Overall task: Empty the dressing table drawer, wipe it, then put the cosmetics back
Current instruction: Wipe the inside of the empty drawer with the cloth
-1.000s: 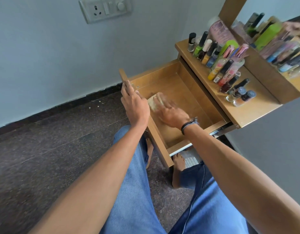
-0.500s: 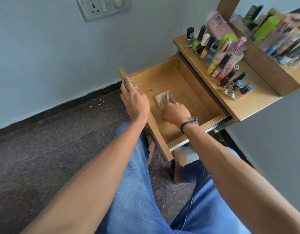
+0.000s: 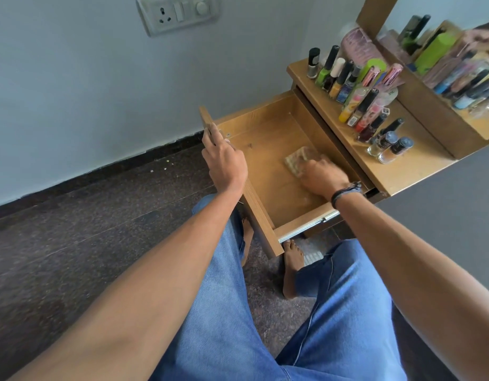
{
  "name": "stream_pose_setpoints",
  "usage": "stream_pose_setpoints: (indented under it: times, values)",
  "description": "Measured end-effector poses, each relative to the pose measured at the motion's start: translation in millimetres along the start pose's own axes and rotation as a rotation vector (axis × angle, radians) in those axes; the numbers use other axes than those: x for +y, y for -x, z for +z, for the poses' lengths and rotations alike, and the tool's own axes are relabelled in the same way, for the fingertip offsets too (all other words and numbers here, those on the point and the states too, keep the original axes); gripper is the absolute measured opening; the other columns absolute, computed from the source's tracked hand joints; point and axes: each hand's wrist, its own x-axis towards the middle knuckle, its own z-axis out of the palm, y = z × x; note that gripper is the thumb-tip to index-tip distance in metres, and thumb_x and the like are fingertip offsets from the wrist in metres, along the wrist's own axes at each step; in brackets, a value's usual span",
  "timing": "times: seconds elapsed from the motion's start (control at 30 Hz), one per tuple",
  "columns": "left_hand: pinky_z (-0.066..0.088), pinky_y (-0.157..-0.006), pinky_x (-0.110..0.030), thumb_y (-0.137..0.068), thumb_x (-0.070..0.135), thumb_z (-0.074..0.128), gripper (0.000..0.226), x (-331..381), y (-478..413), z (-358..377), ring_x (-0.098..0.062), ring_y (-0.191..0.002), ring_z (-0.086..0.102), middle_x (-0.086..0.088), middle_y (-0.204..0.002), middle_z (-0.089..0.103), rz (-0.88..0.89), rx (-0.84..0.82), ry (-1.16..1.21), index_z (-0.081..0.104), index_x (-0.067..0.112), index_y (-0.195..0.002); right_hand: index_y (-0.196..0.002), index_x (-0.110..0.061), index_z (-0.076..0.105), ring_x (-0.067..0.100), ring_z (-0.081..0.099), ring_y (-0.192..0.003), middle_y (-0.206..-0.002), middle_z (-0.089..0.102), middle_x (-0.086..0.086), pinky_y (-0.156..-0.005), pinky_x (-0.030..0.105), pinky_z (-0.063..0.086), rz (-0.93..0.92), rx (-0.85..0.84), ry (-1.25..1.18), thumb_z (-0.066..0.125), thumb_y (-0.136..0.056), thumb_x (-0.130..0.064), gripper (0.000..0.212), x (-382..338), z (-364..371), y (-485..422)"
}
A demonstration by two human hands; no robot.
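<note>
The drawer (image 3: 265, 188) is standing pulled out and emptied, and the cloth (image 3: 296, 160) is now lying on the drawer floor at its inner side, close to the table; a second ago it was by the drawer's front panel, then mid-floor. The right hand (image 3: 323, 178), blurred, is bunching its fingers on the cloth and pressing it down. The left hand (image 3: 225, 163) is still clasping the drawer's front edge, steadying it. The cosmetics (image 3: 358, 100) are waiting on the tabletop (image 3: 419, 166) beyond the drawer. The wiping is likely nearing its finish.
</note>
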Motion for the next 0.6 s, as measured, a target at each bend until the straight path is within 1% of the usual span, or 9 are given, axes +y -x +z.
stream_pose_setpoints:
  times: [0.03, 0.07, 0.2, 0.27, 0.33, 0.4, 0.5, 0.57, 0.6]
  values:
    - [0.049, -0.093, -0.04, -0.103, 0.01, 0.037, 0.053, -1, -1, 1, -0.029, -0.125, 0.046, -0.008, -0.157, 0.034, 0.006, 0.003, 0.005, 0.029, 0.011, -0.156, -0.134, -0.008, 0.058, 0.035, 0.052, -0.128, -0.127, 0.064, 0.021, -0.101, 0.045, 0.046, 0.022, 0.006, 0.008, 0.043, -0.104, -0.021, 0.037, 3, 0, 0]
    - [0.048, -0.095, -0.039, -0.103, 0.01, 0.037, 0.053, -1, -1, 2, -0.029, -0.125, 0.047, -0.008, -0.157, 0.034, 0.008, 0.005, 0.011, 0.029, 0.011, -0.156, -0.136, -0.006, 0.055, 0.036, 0.051, -0.129, -0.127, 0.063, 0.023, -0.101, 0.045, 0.046, 0.039, 0.022, 0.007, 0.045, -0.103, -0.02, 0.037, 3, 0, 3]
    - [0.048, -0.096, -0.039, -0.103, 0.009, 0.038, 0.053, -3, -2, 4, -0.029, -0.123, 0.049, -0.01, -0.155, 0.036, 0.011, 0.017, 0.017, 0.03, 0.01, -0.155, -0.111, -0.002, 0.067, 0.035, 0.064, -0.108, -0.109, 0.07, 0.018, -0.088, 0.041, 0.053, -0.007, 0.125, -0.026, 0.056, -0.098, -0.017, 0.023, -10, 11, 14]
    - [0.049, -0.096, -0.04, -0.103, 0.009, 0.037, 0.053, -3, -3, 4, -0.029, -0.124, 0.048, -0.011, -0.155, 0.036, 0.01, 0.014, 0.018, 0.03, 0.01, -0.155, -0.111, -0.003, 0.068, 0.032, 0.063, -0.107, -0.107, 0.069, 0.014, -0.088, 0.039, 0.052, -0.063, 0.107, -0.05, 0.061, -0.097, -0.022, 0.025, -19, 21, 20]
    - [0.048, -0.096, -0.039, -0.103, 0.01, 0.037, 0.053, -3, -3, 4, -0.029, -0.124, 0.048, -0.011, -0.155, 0.036, 0.011, 0.01, 0.012, 0.029, 0.01, -0.156, -0.122, -0.009, 0.068, 0.032, 0.063, -0.107, -0.111, 0.07, 0.013, -0.091, 0.038, 0.052, -0.106, 0.089, -0.089, 0.065, -0.096, -0.027, 0.032, -23, 27, 22]
    - [0.048, -0.095, -0.038, -0.103, 0.01, 0.038, 0.053, -2, -3, 3, -0.029, -0.124, 0.048, -0.011, -0.155, 0.036, 0.015, 0.013, 0.009, 0.03, 0.01, -0.155, -0.13, -0.023, 0.069, 0.032, 0.068, -0.104, -0.117, 0.072, 0.013, -0.093, 0.037, 0.055, -0.121, 0.101, -0.186, 0.068, -0.093, -0.026, 0.037, -21, 21, 25]
    - [0.048, -0.095, -0.038, -0.103, 0.01, 0.038, 0.052, -1, -2, 2, -0.029, -0.125, 0.047, -0.011, -0.155, 0.035, 0.015, 0.008, 0.01, 0.03, 0.01, -0.155, -0.13, -0.036, 0.068, 0.028, 0.069, -0.109, -0.129, 0.07, 0.003, -0.099, 0.035, 0.053, -0.18, 0.128, -0.265, 0.067, -0.095, -0.038, 0.035, -17, 6, 30]
    - [0.047, -0.095, -0.039, -0.103, 0.01, 0.037, 0.053, -1, -3, 3, -0.03, -0.125, 0.047, -0.01, -0.156, 0.035, 0.007, 0.008, 0.009, 0.029, 0.011, -0.156, -0.13, -0.038, 0.068, 0.024, 0.068, -0.113, -0.133, 0.068, -0.003, -0.099, 0.032, 0.051, -0.275, 0.129, -0.236, 0.067, -0.095, -0.041, 0.035, -21, 1, 35]
    - [0.046, -0.095, -0.038, -0.103, 0.01, 0.037, 0.053, -2, -3, 3, -0.029, -0.125, 0.046, -0.009, -0.156, 0.035, 0.006, 0.009, 0.006, 0.029, 0.011, -0.156, -0.13, -0.038, 0.068, 0.022, 0.069, -0.11, -0.134, 0.067, -0.004, -0.097, 0.03, 0.052, -0.329, 0.106, -0.216, 0.069, -0.094, -0.039, 0.035, -25, 1, 39]
